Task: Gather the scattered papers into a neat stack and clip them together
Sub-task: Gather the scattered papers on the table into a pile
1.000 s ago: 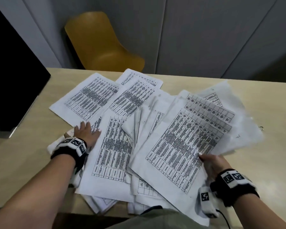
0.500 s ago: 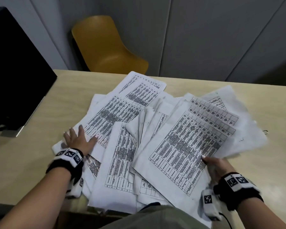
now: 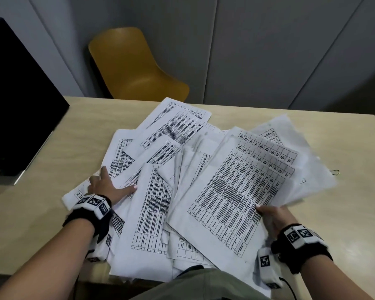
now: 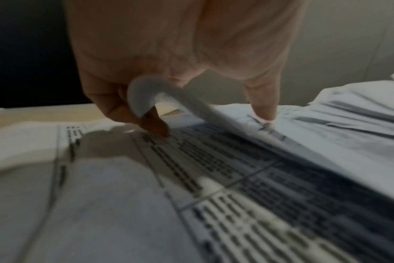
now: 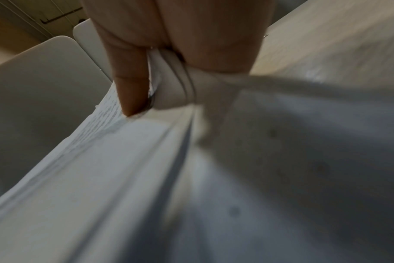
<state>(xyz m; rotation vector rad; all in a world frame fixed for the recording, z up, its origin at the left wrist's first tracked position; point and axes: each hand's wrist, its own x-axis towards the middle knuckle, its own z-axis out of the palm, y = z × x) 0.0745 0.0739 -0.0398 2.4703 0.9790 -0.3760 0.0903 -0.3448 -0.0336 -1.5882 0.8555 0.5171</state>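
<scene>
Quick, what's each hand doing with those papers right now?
Left hand: open, fingers spread, pressing on the scattered papers.
Right hand: gripping the edge of a bunch of sheets, thumb on top.

Papers heaped mid-table, overlapping, a hand at each side.
The papers [image 3: 182, 180] lie on the table [image 3: 52, 169], their near edges overhanging it. The left hand [image 3: 108, 187] rests on the left sheets; the right hand [image 3: 273, 217] holds the right bundle. A clip [image 3: 335, 171] lies right of the heap. A monitor [image 3: 20, 105] stands far left, a chair [image 3: 134, 68] behind the table.
</scene>
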